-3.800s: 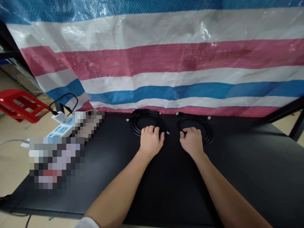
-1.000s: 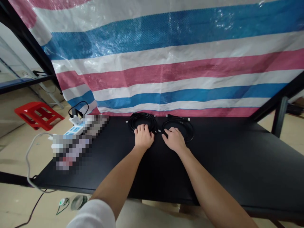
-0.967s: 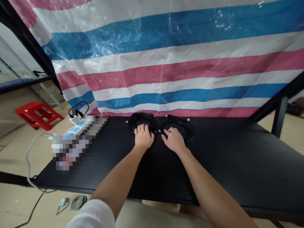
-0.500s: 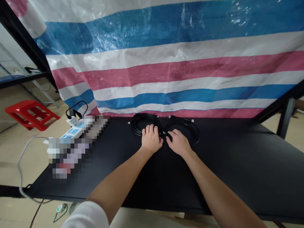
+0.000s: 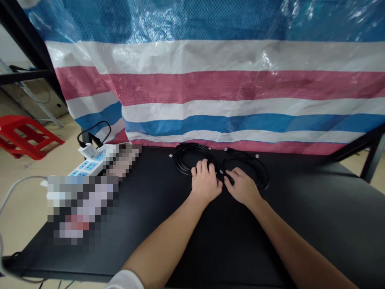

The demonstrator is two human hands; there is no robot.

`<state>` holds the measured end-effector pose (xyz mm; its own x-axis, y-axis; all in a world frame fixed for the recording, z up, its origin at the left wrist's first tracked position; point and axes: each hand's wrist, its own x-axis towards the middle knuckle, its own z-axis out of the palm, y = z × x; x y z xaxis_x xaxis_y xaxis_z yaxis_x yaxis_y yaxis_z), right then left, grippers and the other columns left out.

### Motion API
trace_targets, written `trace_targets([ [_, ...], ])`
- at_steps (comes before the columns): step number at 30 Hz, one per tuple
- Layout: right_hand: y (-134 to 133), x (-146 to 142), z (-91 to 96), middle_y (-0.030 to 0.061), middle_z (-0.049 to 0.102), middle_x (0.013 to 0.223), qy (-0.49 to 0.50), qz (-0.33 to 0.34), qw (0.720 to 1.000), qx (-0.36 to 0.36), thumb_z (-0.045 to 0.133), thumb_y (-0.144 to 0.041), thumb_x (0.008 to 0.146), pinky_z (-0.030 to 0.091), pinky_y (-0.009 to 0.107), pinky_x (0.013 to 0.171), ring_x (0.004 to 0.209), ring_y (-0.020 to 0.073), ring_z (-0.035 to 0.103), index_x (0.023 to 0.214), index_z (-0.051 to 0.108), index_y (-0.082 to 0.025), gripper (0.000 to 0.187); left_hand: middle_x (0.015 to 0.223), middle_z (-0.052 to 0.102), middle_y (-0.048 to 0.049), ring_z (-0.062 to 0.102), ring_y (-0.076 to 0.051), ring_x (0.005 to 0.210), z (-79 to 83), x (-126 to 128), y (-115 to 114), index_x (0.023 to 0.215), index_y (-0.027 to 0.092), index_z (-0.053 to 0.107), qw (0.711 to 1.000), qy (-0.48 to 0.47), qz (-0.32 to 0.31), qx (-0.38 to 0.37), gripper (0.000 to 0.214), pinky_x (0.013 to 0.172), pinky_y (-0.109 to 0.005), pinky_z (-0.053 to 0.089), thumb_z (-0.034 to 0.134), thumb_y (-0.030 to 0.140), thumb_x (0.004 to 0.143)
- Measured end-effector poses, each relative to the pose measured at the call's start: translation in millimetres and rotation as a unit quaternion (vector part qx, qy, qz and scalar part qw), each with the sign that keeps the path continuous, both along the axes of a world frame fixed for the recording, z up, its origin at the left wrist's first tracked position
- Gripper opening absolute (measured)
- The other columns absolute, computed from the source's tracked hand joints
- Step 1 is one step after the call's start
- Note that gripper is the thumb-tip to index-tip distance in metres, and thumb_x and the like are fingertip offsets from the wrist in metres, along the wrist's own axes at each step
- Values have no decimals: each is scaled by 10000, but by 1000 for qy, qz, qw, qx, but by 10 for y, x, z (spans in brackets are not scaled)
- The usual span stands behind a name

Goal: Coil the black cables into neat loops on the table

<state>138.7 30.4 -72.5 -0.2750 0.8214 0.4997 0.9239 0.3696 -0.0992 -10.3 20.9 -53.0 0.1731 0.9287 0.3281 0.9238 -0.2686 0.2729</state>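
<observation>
Two coils of black cable lie side by side near the back of a black table [image 5: 150,224]. My left hand [image 5: 206,180] is over the near right side of the left cable coil [image 5: 180,159], fingers bent down over its strands. Part of that coil is hidden beneath the hand. My right hand [image 5: 242,186] grips the near left edge of the right cable coil [image 5: 264,172], with thumb and forefinger at the strands. Small pale tags or end caps show around both coils; one pale tag [image 5: 257,156] is at the right coil's far side.
A white power strip [image 5: 87,166] with a plugged-in white adapter [image 5: 89,150] lies at the table's left, beside a pixelated patch. Striped plastic sheeting [image 5: 210,86] hangs behind the table. A red stool [image 5: 30,136] stands on the floor at left.
The view has shifted and tilted downward, so hands and coils appear farther right. Both hands keep nearly the same places on their coils.
</observation>
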Motion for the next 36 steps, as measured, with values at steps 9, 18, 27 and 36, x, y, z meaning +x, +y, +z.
trace_targets([
  [9, 84, 72, 146, 62, 636, 754, -12, 32, 998, -54, 490, -328, 803, 486, 317, 689, 743, 207, 584, 834, 712, -228, 245, 1297, 459, -193, 387, -334, 1195, 38, -40, -2, 1088, 119, 541, 999, -20, -8, -28, 380, 944, -511, 350, 523, 268, 739],
  [18, 223, 433, 347, 223, 580, 1104, 128, -396, 909, -29, 552, -336, 710, 390, 522, 851, 1044, 383, 492, 1104, 616, -67, 482, 1279, 463, -184, 399, -323, 1180, 68, -45, -3, 1074, 126, 552, 999, -14, 0, -37, 346, 934, -492, 356, 509, 234, 748],
  [27, 260, 575, 264, 142, 665, 912, 196, -358, 898, -161, 528, -255, 717, 447, 396, 792, 905, 293, 601, 901, 712, -156, 278, 1323, 434, -192, 373, -332, 1215, 77, 0, -46, 1135, 116, 528, 999, 3, 32, -40, 407, 955, -498, 329, 485, 255, 755],
  [36, 231, 745, 266, -9, 629, 619, 522, -253, 814, -25, 606, -285, 618, 460, 319, 692, 709, 198, 595, 648, 696, -192, 132, 1312, 454, -185, 384, -333, 1212, 90, 19, -92, 1218, 133, 491, 999, -17, 40, -14, 494, 959, -516, 321, 483, 281, 747],
])
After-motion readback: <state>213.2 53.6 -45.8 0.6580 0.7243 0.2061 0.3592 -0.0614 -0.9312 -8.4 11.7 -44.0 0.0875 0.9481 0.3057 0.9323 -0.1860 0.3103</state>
